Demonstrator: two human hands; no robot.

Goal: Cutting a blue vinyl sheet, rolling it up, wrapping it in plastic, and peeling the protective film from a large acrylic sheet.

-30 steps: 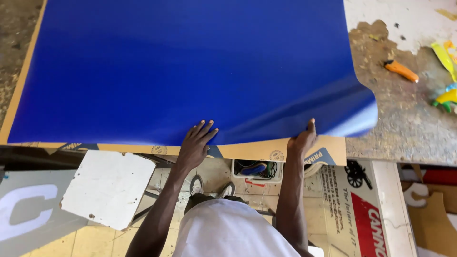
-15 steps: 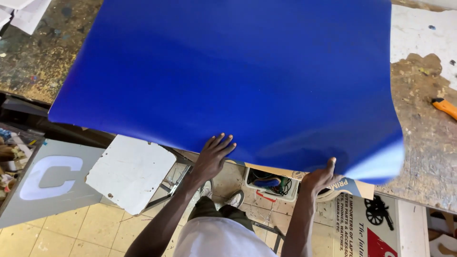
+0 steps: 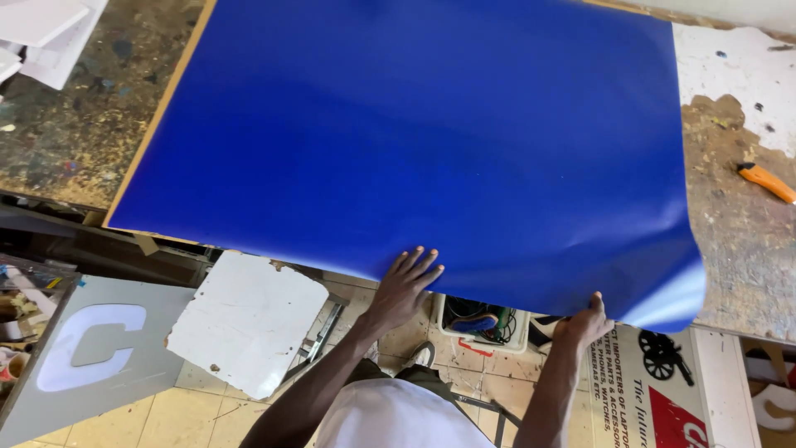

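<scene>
Paint-stained workbench (image 3: pixel 66 141): blue sheet (image 3: pixel 431 141) hides our board, overhanging its near edge. Our left hand (image 3: pixel 406 282) lies splayed flat; right hand (image 3: pixel 584 323) pinches the edge. Below, grey sign panel (image 3: pixel 75 348).

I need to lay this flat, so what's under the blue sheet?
Under the blue sheet a tan board edge shows along its left side, resting on the stained workbench. Anything else beneath is covered.
</scene>
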